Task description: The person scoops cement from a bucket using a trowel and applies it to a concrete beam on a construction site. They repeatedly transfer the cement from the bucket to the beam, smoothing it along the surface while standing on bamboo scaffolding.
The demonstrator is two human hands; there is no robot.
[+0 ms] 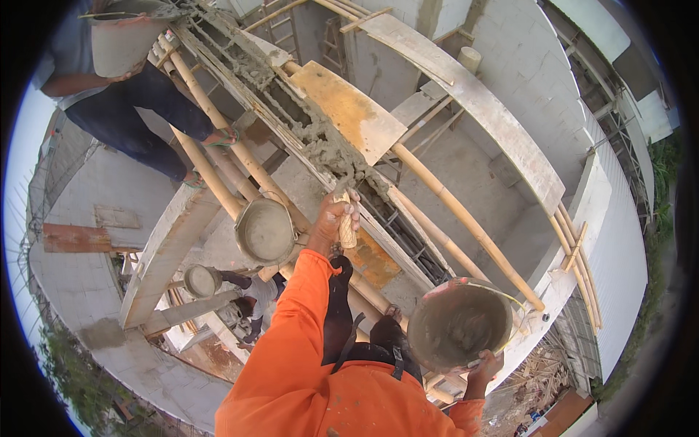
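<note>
My left hand (335, 220) is closed around the light wooden handle (348, 231) of what looks like a trowel; its blade is hidden by my hand and wet mortar. The tool is at the edge of a long, narrow wall form (415, 237) with steel bars inside. Grey mortar (328, 149) fills part of the form beyond my hand. At the lower right, my right hand (484, 366) grips the rim of a mortar-smeared bucket (460, 328), which is tilted so its inside shows.
Bamboo poles (466, 211) run along both sides of the form. A stained board (346, 109) lies across poles on the right. Another bucket (266, 231) sits left of my arm. A co-worker (124, 95) stands upper left, holding a bucket; another person (255, 298) is below with a bucket.
</note>
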